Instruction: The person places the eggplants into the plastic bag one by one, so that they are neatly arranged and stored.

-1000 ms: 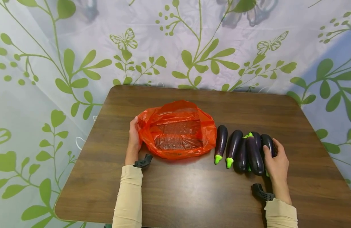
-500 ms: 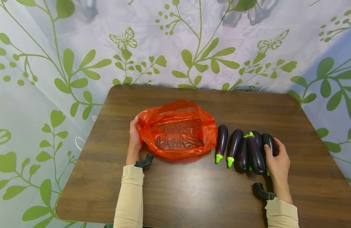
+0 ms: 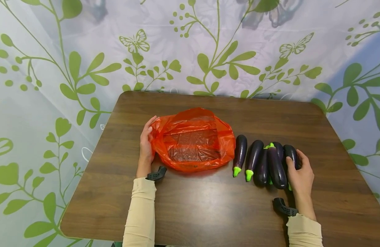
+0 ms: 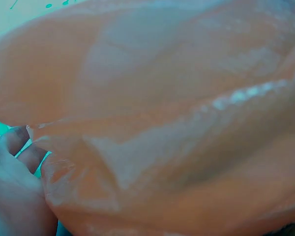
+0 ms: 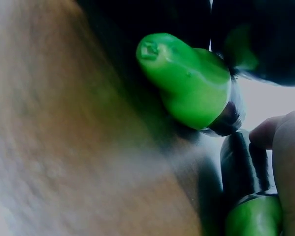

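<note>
One wood-grain table (image 3: pixel 202 209) spreads under it all, and on it the red plastic bag (image 3: pixel 225 144) gapes upward, its long axis running left to right across you. Just to its right come five eggplants (image 3: pixel 254 156), one riding atop its neighbours, and they lie between the bag and what your right hand (image 3: pixel 301 176) has: the rightmost eggplant (image 3: pixel 290 152), pinched with thumb on one side, fingers on the other. So the bag sits well to the left of that grip, with your left hand (image 3: pixel 145 145) the nearer to it, touching its left side, fingers looking loosely straight. The pinched eggplant lies on the table, long axis running away from you, blunt end far. Smallest of all, its green cap (image 5: pixel 255 216) peeks out, pointing back toward you.
</note>
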Demonstrator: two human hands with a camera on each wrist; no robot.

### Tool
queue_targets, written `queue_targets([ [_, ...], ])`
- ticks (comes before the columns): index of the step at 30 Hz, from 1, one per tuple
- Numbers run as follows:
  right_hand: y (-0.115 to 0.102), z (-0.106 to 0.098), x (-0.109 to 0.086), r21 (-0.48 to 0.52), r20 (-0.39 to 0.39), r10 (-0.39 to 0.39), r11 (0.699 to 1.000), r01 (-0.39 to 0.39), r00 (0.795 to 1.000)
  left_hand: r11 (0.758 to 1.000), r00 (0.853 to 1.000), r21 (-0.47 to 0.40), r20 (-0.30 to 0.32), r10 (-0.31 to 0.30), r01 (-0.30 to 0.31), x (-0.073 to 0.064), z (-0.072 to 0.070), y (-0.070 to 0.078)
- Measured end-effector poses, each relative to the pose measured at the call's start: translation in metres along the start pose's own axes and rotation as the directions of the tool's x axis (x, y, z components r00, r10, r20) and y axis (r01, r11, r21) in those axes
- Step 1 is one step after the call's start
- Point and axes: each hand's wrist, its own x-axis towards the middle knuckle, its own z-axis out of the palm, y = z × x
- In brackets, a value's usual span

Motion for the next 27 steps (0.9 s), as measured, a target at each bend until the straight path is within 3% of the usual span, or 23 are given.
queue_targets([
  [7, -0.003, 0.0, -0.001, 0.023, -0.009, 0.031, 0.999, -0.031, 0.999, 1.0, 1.0, -0.013, 0.007, -0.016, 0.016, 0.0, 0.0, 0.0],
  [15, -0.009, -0.002, -0.003, 0.038, 0.004, 0.08, 0.996, -0.08, 0.997, 0.999, 1.0, 0.029, -0.004, -0.02, 0.02, -0.001, 0.0, 0.0],
  [27, -0.016, -0.002, -0.001, 0.045, -0.072, 0.051, 0.998, -0.047, 0.996, 0.999, 0.999, 0.017, -0.008, -0.038, 0.038, 0.001, -0.001, -0.001],
])
